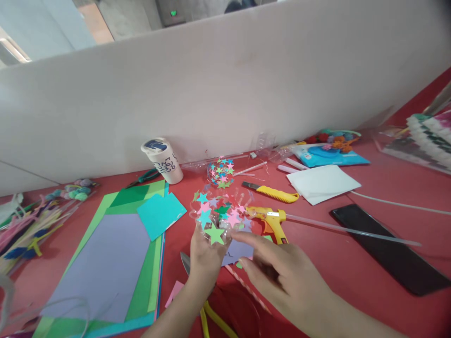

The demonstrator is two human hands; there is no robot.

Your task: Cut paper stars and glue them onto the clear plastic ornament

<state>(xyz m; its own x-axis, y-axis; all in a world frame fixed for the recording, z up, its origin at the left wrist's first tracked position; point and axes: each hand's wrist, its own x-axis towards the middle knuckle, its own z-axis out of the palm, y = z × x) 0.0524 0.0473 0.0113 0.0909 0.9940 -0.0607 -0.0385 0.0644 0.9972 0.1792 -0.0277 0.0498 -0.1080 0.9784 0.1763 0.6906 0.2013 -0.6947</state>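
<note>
My left hand (pixel 207 258) is closed around the base of a clear plastic piece covered in coloured paper stars (pixel 221 211), held above the table at the centre. A large light green paper star (pixel 214 234) faces me at its front. My right hand (pixel 282 277) is just to the right, index finger stretched toward the stars and thumb apart, with nothing visible between them. A second clear piece with small stars (pixel 221 173) stands behind. Yellow-handled scissors (pixel 214 321) lie partly hidden under my left forearm. Beside the stars rests a yellow glue gun (pixel 276 223) with a long glue stick in it.
Coloured paper sheets (pixel 105 263) cover the left side, near pipe cleaners (pixel 30 230). A white cup (pixel 164 159) stands by the white partition (pixel 225 94). To the right lie a yellow utility knife (pixel 278 193), white paper (pixel 324 183), a blue packet (pixel 327 157) and a black phone (pixel 387 249).
</note>
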